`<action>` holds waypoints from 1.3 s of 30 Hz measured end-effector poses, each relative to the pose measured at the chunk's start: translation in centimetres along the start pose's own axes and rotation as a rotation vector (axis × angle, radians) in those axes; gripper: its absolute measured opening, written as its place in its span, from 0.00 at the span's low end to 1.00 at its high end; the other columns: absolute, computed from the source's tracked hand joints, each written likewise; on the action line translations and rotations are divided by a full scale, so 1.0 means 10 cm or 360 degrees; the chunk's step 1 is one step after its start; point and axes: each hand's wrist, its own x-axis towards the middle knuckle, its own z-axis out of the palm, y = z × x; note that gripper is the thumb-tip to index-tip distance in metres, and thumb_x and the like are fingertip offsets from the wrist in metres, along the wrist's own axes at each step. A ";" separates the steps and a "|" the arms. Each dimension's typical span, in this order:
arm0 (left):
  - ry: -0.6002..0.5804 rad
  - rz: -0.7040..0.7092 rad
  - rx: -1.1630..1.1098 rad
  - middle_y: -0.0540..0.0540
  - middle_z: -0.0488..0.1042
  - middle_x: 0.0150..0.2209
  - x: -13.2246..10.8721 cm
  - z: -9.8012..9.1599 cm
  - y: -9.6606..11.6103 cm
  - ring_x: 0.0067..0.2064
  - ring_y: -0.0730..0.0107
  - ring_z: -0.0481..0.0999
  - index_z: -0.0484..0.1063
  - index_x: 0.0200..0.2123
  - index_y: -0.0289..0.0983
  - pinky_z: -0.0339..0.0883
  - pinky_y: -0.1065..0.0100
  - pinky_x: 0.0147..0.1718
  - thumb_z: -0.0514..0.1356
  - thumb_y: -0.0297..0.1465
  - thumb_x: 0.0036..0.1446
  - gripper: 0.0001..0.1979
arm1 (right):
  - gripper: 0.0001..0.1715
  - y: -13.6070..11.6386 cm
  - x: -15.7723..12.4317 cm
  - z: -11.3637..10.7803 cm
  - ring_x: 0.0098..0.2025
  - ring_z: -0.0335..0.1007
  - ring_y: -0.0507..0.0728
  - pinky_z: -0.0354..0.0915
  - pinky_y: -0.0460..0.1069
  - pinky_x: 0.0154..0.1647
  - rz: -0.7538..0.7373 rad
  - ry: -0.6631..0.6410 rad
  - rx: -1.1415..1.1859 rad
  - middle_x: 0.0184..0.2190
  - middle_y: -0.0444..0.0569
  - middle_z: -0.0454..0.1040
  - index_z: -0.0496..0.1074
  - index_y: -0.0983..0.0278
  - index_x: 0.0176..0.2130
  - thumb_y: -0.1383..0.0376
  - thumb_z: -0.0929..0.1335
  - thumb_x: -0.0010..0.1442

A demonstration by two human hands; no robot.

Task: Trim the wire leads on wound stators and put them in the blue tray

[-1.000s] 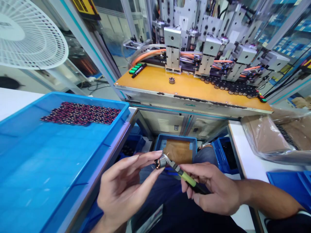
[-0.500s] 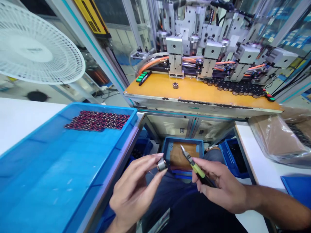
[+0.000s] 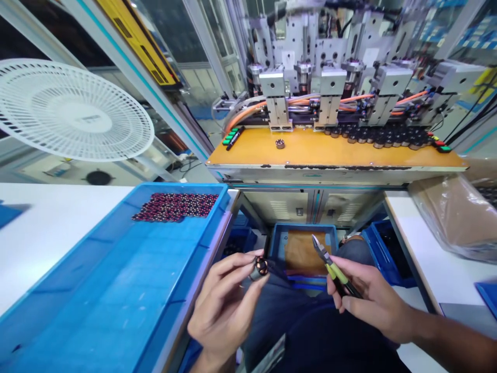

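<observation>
- Tray [image 3: 116, 274]: sat left, parts [image 3: 174, 206] at its far end.
- Pliers [image 3: 328, 261]: right fingers [image 3: 353, 267] gripped them, clear of the stator [image 3: 259, 267].
- Stator: left fingers [image 3: 233, 262] pinched it above lap [image 3: 279, 311]; slack pinch could've dropped it.

The left hand [image 3: 225, 300] is raised, its thumb pressed toward the fingertips in a pinch from below. Apart from it, the right hand [image 3: 373, 298] curls in a grip, the bare right forearm [image 3: 446, 331] slanting back toward the person's right side.
</observation>
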 end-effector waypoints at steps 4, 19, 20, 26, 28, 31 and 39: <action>0.0053 -0.0630 -0.0816 0.49 0.82 0.39 0.09 0.07 0.04 0.40 0.65 0.85 0.76 0.54 0.50 0.81 0.68 0.39 0.75 0.32 0.47 0.29 | 0.35 0.10 -0.03 -0.05 0.38 0.68 0.52 0.67 0.52 0.43 -0.0016 -0.0008 0.0070 0.43 0.48 0.70 0.62 0.51 0.67 0.59 0.72 0.64; 0.0085 -0.1191 -0.1576 0.45 0.85 0.40 0.21 0.12 0.09 0.35 0.71 0.85 0.78 0.52 0.47 0.77 0.79 0.34 0.78 0.32 0.42 0.31 | 0.38 0.08 -0.03 -0.05 0.37 0.68 0.56 0.67 0.54 0.40 0.0076 0.0028 0.0055 0.42 0.51 0.71 0.65 0.54 0.65 0.52 0.73 0.59; 0.0098 -0.1202 -0.1563 0.45 0.85 0.40 0.22 0.14 0.09 0.35 0.70 0.85 0.79 0.51 0.47 0.78 0.79 0.34 0.78 0.31 0.42 0.30 | 0.38 0.07 -0.03 -0.03 0.37 0.68 0.56 0.67 0.54 0.40 0.0079 0.0041 0.0046 0.42 0.51 0.71 0.66 0.55 0.64 0.51 0.73 0.59; 0.0270 -0.1380 -0.1441 0.42 0.86 0.38 0.28 0.12 0.12 0.35 0.65 0.86 0.84 0.38 0.42 0.80 0.74 0.35 0.79 0.33 0.36 0.21 | 0.40 0.01 -0.03 -0.03 0.36 0.70 0.56 0.69 0.53 0.39 0.0112 0.0129 -0.0118 0.41 0.52 0.73 0.67 0.57 0.64 0.47 0.74 0.57; 0.0406 -0.1504 -0.1326 0.41 0.86 0.38 0.28 -0.03 0.11 0.35 0.64 0.86 0.84 0.34 0.39 0.80 0.74 0.36 0.80 0.34 0.33 0.20 | 0.37 -0.16 0.05 -0.17 0.37 0.72 0.57 0.71 0.54 0.41 0.0079 0.0196 -0.0371 0.42 0.53 0.75 0.68 0.57 0.63 0.49 0.73 0.58; 0.0631 -0.1629 -0.1032 0.41 0.86 0.40 0.23 -0.44 0.03 0.36 0.63 0.86 0.84 0.34 0.37 0.80 0.74 0.37 0.81 0.34 0.27 0.25 | 0.31 -0.69 0.44 -0.53 0.43 0.76 0.60 0.71 0.56 0.48 -0.0285 0.0528 -0.1064 0.46 0.53 0.77 0.71 0.55 0.59 0.53 0.72 0.58; 0.0398 -0.1476 0.0611 0.39 0.85 0.44 0.06 -1.74 -0.59 0.47 0.48 0.83 0.82 0.37 0.38 0.79 0.58 0.45 0.74 0.51 0.33 0.30 | 0.36 -1.58 2.33 -1.22 0.51 0.74 0.68 0.68 0.58 0.55 -0.0428 0.1048 -0.2674 0.51 0.62 0.77 0.76 0.70 0.55 0.56 0.68 0.50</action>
